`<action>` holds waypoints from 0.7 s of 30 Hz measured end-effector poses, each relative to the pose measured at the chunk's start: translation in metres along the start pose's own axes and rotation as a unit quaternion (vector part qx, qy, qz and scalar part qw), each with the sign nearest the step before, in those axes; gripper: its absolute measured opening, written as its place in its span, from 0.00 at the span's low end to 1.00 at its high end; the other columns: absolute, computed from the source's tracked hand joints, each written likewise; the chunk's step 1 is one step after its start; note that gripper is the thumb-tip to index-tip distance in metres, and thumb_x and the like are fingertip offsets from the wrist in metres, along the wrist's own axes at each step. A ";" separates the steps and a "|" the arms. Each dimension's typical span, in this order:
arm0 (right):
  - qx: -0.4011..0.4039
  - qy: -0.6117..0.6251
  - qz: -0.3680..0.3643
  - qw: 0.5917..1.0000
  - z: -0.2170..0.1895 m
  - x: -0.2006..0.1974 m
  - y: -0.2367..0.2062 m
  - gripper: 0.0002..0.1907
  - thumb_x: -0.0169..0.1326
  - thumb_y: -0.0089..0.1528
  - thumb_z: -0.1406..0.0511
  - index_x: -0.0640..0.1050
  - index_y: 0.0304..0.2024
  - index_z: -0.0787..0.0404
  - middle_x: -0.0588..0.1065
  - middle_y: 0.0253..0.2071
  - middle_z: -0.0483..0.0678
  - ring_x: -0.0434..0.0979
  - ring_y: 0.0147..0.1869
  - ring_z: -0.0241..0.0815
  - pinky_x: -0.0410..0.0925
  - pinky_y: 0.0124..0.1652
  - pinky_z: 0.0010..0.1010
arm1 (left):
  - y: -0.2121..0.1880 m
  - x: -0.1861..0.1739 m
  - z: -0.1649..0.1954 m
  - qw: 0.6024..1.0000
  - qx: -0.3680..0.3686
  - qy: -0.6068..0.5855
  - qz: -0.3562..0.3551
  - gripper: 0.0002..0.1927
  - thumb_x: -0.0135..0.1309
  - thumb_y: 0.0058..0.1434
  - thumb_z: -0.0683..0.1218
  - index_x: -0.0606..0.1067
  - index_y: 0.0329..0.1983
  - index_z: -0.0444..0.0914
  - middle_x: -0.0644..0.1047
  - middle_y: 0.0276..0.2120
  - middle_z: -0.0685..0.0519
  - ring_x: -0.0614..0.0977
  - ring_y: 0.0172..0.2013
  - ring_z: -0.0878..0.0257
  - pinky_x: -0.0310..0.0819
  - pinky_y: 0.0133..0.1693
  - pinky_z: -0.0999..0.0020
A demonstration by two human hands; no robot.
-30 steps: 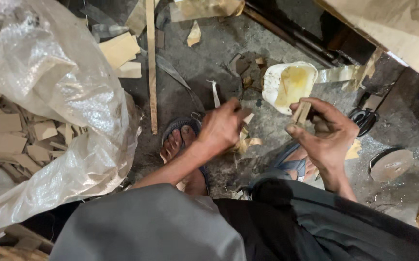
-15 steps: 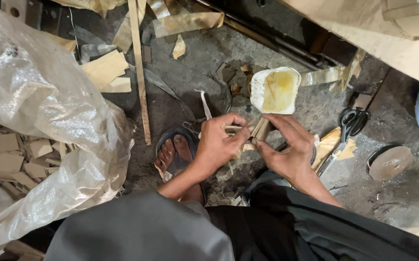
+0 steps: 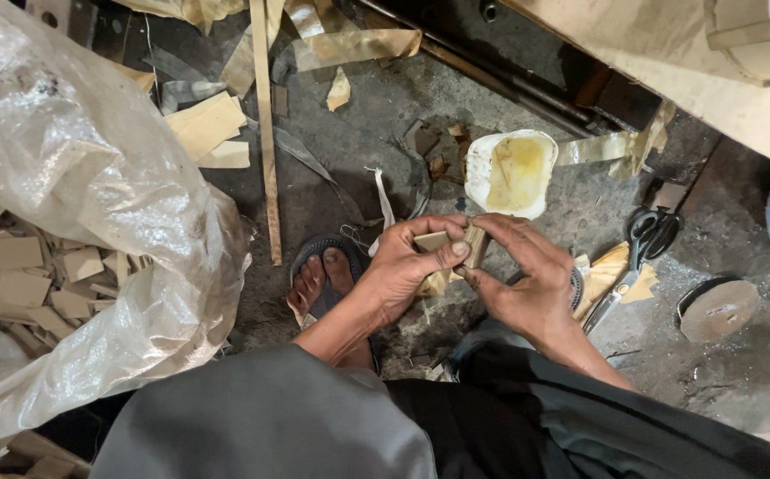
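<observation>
Closest to the camera, at six o'clock, dark trousers and a grey garment cover the person's lap. Just beyond, near the middle, the left hand (image 3: 407, 266) and the right hand (image 3: 527, 275) meet over the floor (image 3: 376, 133). Both have their grip closed on a small stack of tan wooden pieces (image 3: 456, 244): the left thumb and fingers pinch it from nine o'clock, the right fingers wrap it from three o'clock. Under the left wrist, at seven o'clock of the hands, a foot in a dark sandal (image 3: 318, 275) rests on the floor. At three o'clock of the hands lie black-handled scissors (image 3: 642, 244) on yellowish scraps, and further that way a round brown disc (image 3: 718, 310). At twelve o'clock, just past the hands, stands a white tub of yellow glue (image 3: 511, 173). At nine o'clock a large clear plastic sack (image 3: 92, 239) holds many cut tan pieces. Farther off, at eleven o'clock, a long thin wooden strip (image 3: 265, 133) lies on the floor beside pale offcuts (image 3: 207, 129).
</observation>
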State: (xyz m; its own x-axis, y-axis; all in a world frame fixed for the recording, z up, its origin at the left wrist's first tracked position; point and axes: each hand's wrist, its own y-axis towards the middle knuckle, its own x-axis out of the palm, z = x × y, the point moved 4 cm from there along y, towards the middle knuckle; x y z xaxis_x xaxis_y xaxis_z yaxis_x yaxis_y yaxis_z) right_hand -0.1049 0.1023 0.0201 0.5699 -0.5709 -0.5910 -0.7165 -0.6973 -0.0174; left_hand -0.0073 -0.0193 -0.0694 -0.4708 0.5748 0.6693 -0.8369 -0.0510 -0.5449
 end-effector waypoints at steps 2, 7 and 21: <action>0.020 0.008 0.007 1.000 0.000 0.001 -0.001 0.31 0.68 0.48 0.75 0.79 0.56 0.64 0.80 0.52 0.55 0.82 0.59 0.50 0.74 0.58 0.36 | 0.000 0.000 -0.001 1.000 -0.005 0.019 -0.005 0.11 0.68 0.61 0.44 0.78 0.41 0.36 0.79 0.43 0.58 0.80 0.42 0.68 0.76 0.44 0.71; -0.002 -0.007 0.014 1.000 -0.003 0.003 0.001 0.30 0.69 0.50 0.74 0.79 0.56 0.64 0.80 0.53 0.55 0.81 0.62 0.52 0.74 0.60 0.38 | -0.001 0.001 0.006 0.998 0.010 0.056 -0.008 0.10 0.68 0.59 0.44 0.78 0.38 0.37 0.79 0.41 0.56 0.80 0.41 0.67 0.78 0.44 0.70; -0.075 0.008 -0.008 0.997 -0.003 0.000 0.002 0.28 0.65 0.50 0.77 0.79 0.54 0.67 0.79 0.55 0.57 0.80 0.64 0.55 0.72 0.64 0.42 | -0.004 0.001 -0.001 0.994 0.049 0.096 -0.022 0.13 0.72 0.58 0.41 0.76 0.37 0.36 0.78 0.37 0.57 0.78 0.39 0.71 0.76 0.42 0.73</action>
State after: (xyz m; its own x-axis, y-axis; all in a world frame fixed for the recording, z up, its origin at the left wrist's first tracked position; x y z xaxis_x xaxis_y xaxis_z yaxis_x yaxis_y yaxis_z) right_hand -0.1052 0.1000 0.0228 0.5871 -0.5655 -0.5792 -0.6402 -0.7622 0.0953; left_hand -0.0037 -0.0178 -0.0673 -0.3796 0.7223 0.5781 -0.8832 -0.0968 -0.4590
